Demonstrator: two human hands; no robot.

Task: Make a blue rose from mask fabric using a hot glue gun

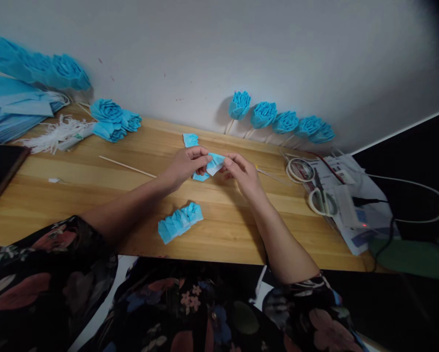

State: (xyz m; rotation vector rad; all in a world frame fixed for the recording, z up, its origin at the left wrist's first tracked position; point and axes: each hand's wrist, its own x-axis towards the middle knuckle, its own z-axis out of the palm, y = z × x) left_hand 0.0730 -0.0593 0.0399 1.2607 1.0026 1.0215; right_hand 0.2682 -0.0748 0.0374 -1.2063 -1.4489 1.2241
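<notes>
My left hand [186, 166] and my right hand [241, 172] meet over the middle of the wooden table [95, 195], both pinching a small folded piece of blue paper [215, 163] between fingertips. A strip of folded blue pieces [180, 222] lies on the table nearer to me, below the hands. Another small blue piece [190, 140] lies just beyond my left hand. A thin wooden stick [126, 166] lies to the left of my left forearm.
A row of blue paper roses on sticks [280, 119] leans against the wall at the back right; more blue roses [114, 119] and blue paper [14, 112] lie at the back left. Scissors [320, 194], tape rolls [300, 169], leaflets and cables sit at the right.
</notes>
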